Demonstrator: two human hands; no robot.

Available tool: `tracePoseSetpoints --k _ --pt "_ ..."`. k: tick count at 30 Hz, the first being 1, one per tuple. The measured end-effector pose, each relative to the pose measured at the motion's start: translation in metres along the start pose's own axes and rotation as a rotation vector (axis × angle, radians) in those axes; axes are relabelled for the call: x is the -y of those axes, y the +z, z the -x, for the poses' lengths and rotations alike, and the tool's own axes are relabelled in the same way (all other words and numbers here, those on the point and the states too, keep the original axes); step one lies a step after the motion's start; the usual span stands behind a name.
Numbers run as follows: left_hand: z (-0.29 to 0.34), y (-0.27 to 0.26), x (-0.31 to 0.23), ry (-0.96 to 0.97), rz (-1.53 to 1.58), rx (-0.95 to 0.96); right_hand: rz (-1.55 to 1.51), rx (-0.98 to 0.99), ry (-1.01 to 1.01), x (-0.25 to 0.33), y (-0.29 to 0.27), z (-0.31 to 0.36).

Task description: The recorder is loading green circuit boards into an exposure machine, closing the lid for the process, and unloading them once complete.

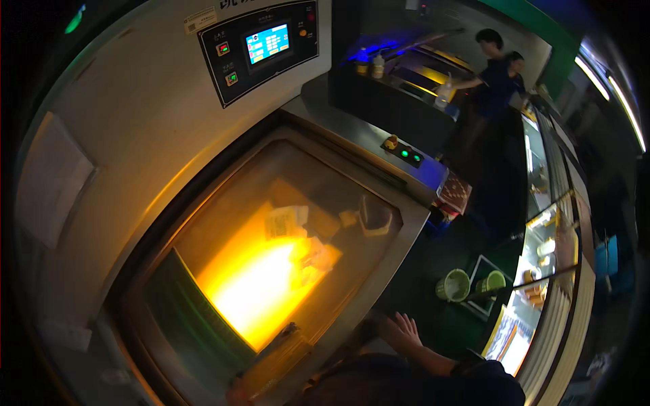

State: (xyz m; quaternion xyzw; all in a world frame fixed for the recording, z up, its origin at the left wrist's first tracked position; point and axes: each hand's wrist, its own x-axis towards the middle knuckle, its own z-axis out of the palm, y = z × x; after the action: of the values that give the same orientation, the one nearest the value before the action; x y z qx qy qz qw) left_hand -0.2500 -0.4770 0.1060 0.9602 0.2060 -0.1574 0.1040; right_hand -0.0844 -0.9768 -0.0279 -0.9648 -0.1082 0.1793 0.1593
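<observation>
My right hand (405, 330) is raised off the near right edge of a large machine, its fingers stretched out and nothing in it. Low in the picture, a dim reddish patch that looks like my left hand (238, 391) is beside a yellowish flat bar (279, 365) on the machine's front side; its fingers are lost in darkness. Set into the machine is a framed window (332, 172), glowing bright yellow. Within it lie a pale printed sheet (286, 222), a crumpled light piece (315, 260) and a clear-rimmed shape (374, 216). Dark green ribbed material (196, 318) covers the window's left part.
A lit control screen (268, 43) is on the upright panel. Green buttons (410, 156) sit on the machine's far rim. Two baskets (455, 285) stand on the floor to the right, beside a lit shelf rack (542, 250). Two people (497, 88) work at another machine behind.
</observation>
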Motion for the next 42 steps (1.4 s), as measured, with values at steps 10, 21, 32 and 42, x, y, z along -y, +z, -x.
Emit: tracePoseSetpoints --k 10,21,32,42 --pt "-0.318 -0.038 0.175 -0.375 0.065 -0.007 -0.294 0.029 0.490 0.094 0.012 0.135" --pt "-0.320 -0.029 0.130 0.091 0.120 -0.156 -0.215 0.149 0.116 0.149 -0.001 0.096" --pt "-0.052 0.050 0.077 0.207 0.246 0.534 0.347 0.063 -0.797 0.266 -0.059 -0.098" --pt "-0.002 0.033 -0.032 -0.246 0.208 0.032 0.291 0.096 -1.147 0.283 -0.060 -0.181"
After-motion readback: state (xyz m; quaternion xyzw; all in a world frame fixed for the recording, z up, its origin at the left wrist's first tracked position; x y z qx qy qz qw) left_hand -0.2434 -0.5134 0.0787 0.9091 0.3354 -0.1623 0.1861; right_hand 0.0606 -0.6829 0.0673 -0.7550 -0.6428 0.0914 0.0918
